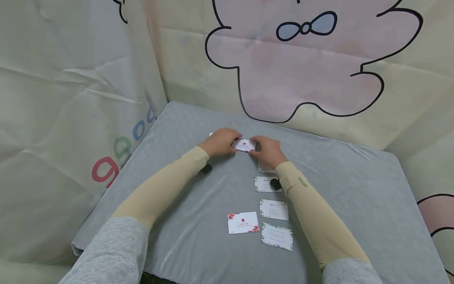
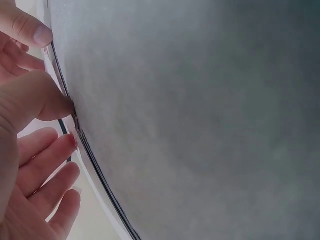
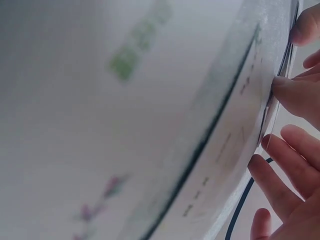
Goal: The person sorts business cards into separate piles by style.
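Near the back of the table, a white card [image 1: 244, 144] with a red dot and red flowers at a corner lies between both hands. My left hand [image 1: 220, 142] pinches its left edge with thumb and fingers. The right hand [image 1: 268, 151] pinches the opposite edge. In the left wrist view the left thumb [image 2: 47, 97] presses at the thin edge low over the cloth. Seen from the right wrist, the right hand [image 3: 295, 165] has its thumb at the edge and its other fingers spread. Partly under the right hand lies another card [image 1: 266, 168].
Below the right hand, a column holds a green-leaf card [image 1: 263, 182], a second one [image 1: 274, 209] and a third [image 1: 277, 236]. A red-flowered card [image 1: 243, 223] lies left of the lowest. A white corner [image 1: 211, 134] peeks out behind the left hand. Grey cloth covers the table [image 1: 191, 236].
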`<action>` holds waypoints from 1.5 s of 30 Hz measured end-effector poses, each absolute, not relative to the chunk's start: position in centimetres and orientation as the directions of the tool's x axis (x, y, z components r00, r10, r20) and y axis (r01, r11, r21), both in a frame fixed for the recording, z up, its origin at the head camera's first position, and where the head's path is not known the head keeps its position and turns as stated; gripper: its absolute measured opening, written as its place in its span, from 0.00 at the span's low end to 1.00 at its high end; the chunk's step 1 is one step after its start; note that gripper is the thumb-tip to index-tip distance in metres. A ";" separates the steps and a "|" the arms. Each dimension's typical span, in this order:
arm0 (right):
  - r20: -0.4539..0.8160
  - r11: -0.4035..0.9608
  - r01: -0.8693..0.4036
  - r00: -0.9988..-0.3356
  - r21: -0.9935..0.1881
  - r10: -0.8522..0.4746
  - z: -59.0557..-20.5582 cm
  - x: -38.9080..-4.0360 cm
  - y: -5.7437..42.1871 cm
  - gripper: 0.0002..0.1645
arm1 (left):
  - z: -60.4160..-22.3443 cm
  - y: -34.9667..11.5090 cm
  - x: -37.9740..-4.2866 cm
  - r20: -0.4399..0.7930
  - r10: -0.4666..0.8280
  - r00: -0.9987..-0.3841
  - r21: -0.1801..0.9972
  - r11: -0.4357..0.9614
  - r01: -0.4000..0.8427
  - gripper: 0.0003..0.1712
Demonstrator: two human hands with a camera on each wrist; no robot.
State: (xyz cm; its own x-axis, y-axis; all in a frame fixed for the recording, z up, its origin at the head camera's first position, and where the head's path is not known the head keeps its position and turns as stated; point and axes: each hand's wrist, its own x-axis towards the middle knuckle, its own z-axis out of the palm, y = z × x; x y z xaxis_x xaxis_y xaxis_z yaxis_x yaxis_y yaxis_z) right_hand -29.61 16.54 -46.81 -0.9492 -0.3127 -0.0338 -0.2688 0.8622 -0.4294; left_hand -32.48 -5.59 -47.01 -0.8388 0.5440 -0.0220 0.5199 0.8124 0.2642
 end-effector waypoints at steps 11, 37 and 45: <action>-0.066 0.873 -0.247 -0.951 -0.421 -0.301 -47.3 -28.6 17.0 0.32 | -47.5 -5.2 -31.7 -0.029 0.573 -0.819 0.283 0.791 0.543 0.34; 0.093 0.742 -0.602 -0.791 -0.297 -0.605 -45.5 -10.9 18.8 0.34 | -44.3 -6.5 -11.3 -0.022 0.745 -0.667 0.238 0.652 0.720 0.49; 0.102 0.700 -0.646 -0.752 -0.305 -0.651 -45.3 -8.4 18.2 0.35 | -44.9 -5.9 -8.8 0.038 0.758 -0.651 0.212 0.631 0.746 0.27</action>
